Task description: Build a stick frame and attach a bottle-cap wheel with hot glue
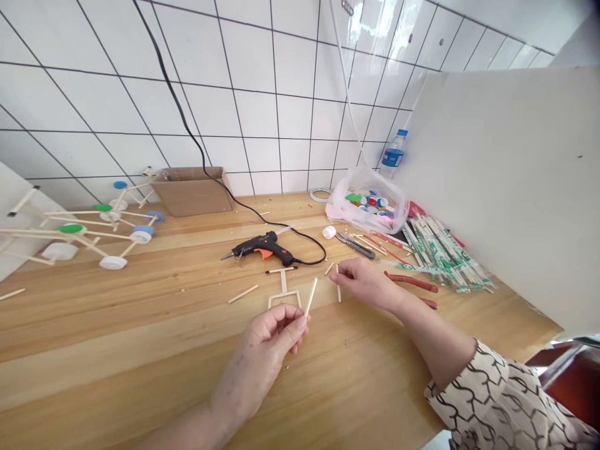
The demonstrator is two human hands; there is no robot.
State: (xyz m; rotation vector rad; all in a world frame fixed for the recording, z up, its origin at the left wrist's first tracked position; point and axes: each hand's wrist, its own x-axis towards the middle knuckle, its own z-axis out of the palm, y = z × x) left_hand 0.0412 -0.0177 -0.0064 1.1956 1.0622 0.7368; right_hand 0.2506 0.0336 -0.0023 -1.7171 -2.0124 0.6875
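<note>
My left hand [269,350] pinches a short wooden stick [311,295] between thumb and fingers, its free end pointing up and away. My right hand [363,281] has its fingertips closed on another wooden stick [339,295], whose two ends show beyond the fingers. Just past my left hand lies a small frame of glued sticks [284,282] with a dark-tipped crosspiece; my fingers cover its near part. Loose sticks rest beside it, one to the left [242,294] and a shorter one [329,269] by my right fingertips. A black glue gun [262,247] lies on its side behind the frame.
Stick models with bottle-cap wheels [112,262] stand at left, near a cardboard box [194,194]. Toward the right are a bag of caps [370,206], grey snips [356,245], red-handled pliers [412,282], wrapped chopsticks [445,253] and a water bottle [392,153].
</note>
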